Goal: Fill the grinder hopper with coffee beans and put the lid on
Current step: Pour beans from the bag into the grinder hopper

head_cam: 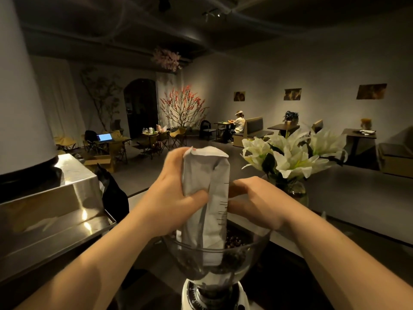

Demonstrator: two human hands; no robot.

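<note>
A white coffee bag (206, 198) stands upside down with its mouth inside the clear grinder hopper (252, 247). My left hand (172, 193) grips the bag's left side, thumb pressed into its front. My right hand (254, 202) holds the bag's right edge from behind. Dark coffee beans (234, 239) lie inside the hopper around the bag's mouth. The hopper sits on the white grinder body (242, 298) at the bottom of the view. No lid is visible.
A steel espresso machine (51, 209) stands at the left, with a black bag (114, 193) beside it. A glass vase of white lilies (290, 157) sits on the counter just right of my hands. Café tables and a seated person are far behind.
</note>
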